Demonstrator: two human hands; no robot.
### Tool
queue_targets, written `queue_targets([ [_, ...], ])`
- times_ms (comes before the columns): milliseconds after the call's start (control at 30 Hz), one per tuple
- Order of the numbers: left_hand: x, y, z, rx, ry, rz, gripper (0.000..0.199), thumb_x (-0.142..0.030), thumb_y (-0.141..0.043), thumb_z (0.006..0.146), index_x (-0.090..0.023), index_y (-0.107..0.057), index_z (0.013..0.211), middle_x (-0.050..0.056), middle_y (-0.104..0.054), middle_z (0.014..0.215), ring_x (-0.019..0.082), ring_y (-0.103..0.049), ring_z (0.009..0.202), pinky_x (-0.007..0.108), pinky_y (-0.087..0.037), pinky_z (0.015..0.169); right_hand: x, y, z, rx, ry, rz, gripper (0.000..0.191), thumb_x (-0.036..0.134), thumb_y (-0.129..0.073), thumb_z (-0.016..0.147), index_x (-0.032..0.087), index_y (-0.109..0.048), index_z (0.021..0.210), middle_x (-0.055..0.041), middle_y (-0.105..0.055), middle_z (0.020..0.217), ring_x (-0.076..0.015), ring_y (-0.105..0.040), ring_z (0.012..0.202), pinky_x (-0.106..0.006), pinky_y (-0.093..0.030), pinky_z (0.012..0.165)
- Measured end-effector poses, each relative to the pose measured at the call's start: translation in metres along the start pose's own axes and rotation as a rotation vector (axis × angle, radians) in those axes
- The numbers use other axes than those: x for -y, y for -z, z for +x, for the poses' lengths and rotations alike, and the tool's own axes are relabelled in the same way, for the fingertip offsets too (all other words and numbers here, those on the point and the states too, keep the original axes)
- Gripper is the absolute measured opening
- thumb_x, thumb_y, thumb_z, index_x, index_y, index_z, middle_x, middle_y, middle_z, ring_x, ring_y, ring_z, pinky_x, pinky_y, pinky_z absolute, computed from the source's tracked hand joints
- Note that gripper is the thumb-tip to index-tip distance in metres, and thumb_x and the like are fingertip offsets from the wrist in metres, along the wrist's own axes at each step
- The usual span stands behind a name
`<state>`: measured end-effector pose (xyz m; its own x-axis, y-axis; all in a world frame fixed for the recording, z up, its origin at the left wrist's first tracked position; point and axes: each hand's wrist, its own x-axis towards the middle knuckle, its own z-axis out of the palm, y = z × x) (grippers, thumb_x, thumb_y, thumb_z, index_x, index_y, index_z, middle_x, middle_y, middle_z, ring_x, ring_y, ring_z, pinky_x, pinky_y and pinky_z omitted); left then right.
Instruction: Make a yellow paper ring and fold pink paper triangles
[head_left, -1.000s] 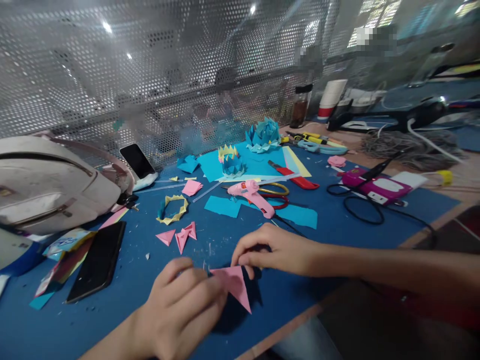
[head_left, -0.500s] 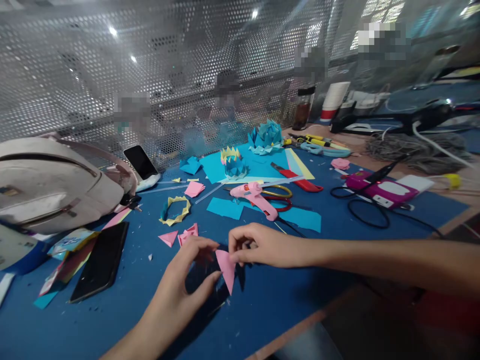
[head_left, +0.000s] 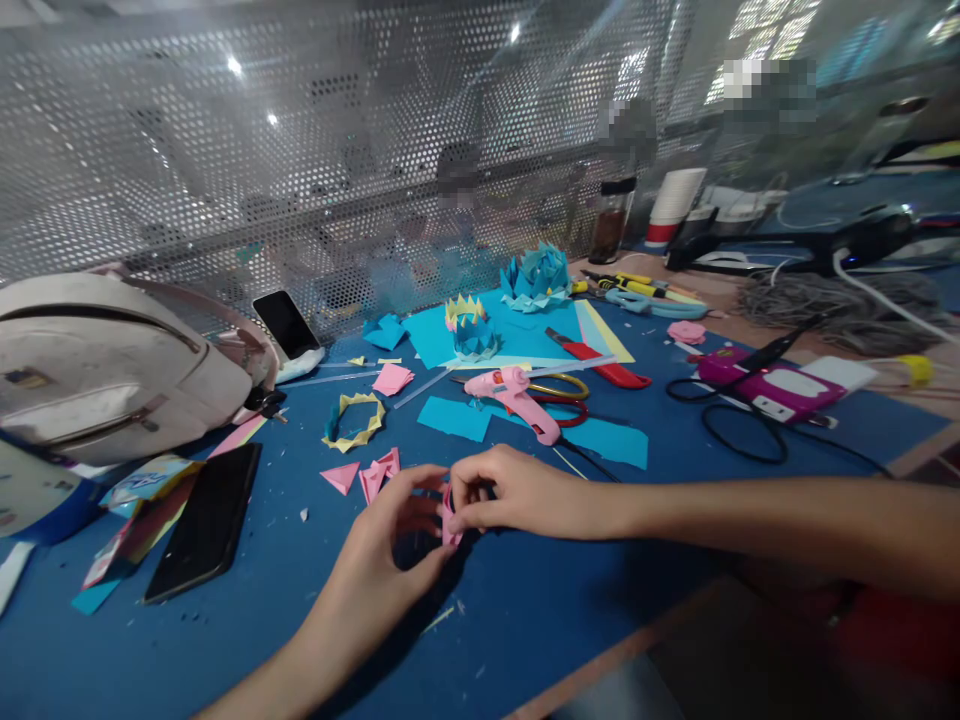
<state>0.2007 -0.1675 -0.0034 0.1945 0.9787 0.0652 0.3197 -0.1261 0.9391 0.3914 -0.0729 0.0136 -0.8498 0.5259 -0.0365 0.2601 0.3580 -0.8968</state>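
A small folded piece of pink paper [head_left: 449, 522] is between my two hands, just above the blue tabletop. My right hand [head_left: 521, 490] pinches its right side between thumb and bent fingers. Curved around the other side is my left hand [head_left: 375, 560], its thumb at the lower end and its fingertips at the upper end. Fingers hide part of the paper. Just left of it lie several folded pink pieces [head_left: 380, 475] and a pink triangle [head_left: 341, 478]. A pink glue gun [head_left: 517, 395] rests behind my right hand, over scissors [head_left: 566, 388] and blue paper strips [head_left: 454, 418].
A yellow and blue paper ring [head_left: 358, 441], pink squares [head_left: 393, 378], a red utility knife [head_left: 600, 362] and a blue paper flower [head_left: 537, 277] lie farther back. A black phone [head_left: 202, 525] and a pale backpack [head_left: 127, 370] are at left. A purple power strip [head_left: 772, 385] sits right.
The flat pink triangle has been turned and folded, now showing as a narrow strip. My left hand has moved right and closed in on it, its fingers and thumb meeting the paper.
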Motion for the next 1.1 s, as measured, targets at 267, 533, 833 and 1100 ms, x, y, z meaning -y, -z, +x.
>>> queue_targets([
  [267,-0.001,0.014,-0.001,-0.077,0.022,-0.136,0.039,-0.026,-0.061,0.087,-0.022,-0.051,0.125,0.009,-0.060,0.117,0.015,-0.067,0.095,0.030,-0.057,0.081,0.001,0.005,-0.001,-0.028,0.032,-0.096,0.022,0.033,-0.068,0.089,0.016,-0.062,0.076,0.0024,-0.063,0.069,-0.0103,-0.054,0.063,-0.021,-0.038,0.059],
  [533,0.007,0.017,0.000,-0.069,0.068,-0.239,0.038,-0.027,-0.072,0.081,-0.019,-0.057,0.115,0.006,-0.062,0.103,0.014,-0.066,0.084,0.023,-0.055,0.068,0.002,0.006,-0.002,-0.040,0.042,-0.216,0.015,0.025,-0.064,0.089,0.016,-0.061,0.078,0.0010,-0.061,0.074,-0.0113,-0.053,0.066,-0.022,-0.035,0.059],
  [833,0.004,0.016,-0.022,0.049,-0.295,0.386,0.026,-0.025,-0.056,0.098,-0.028,-0.059,0.123,0.002,-0.069,0.097,0.014,-0.067,0.083,0.025,-0.055,0.076,0.000,0.015,0.006,-0.007,0.012,-0.296,0.002,0.019,-0.062,0.088,0.018,-0.064,0.089,0.0030,-0.063,0.072,-0.0105,-0.055,0.064,-0.021,-0.034,0.057],
  [1100,0.010,0.019,-0.016,-0.032,-0.805,1.079,0.033,-0.035,-0.044,0.104,-0.016,-0.070,0.107,0.002,-0.076,0.097,0.018,-0.066,0.075,0.034,-0.050,0.074,-0.016,0.008,0.014,0.035,0.173,-0.404,0.013,0.012,-0.065,0.082,0.021,-0.067,0.090,0.0025,-0.068,0.086,-0.0133,-0.059,0.079,-0.023,-0.038,0.068],
])
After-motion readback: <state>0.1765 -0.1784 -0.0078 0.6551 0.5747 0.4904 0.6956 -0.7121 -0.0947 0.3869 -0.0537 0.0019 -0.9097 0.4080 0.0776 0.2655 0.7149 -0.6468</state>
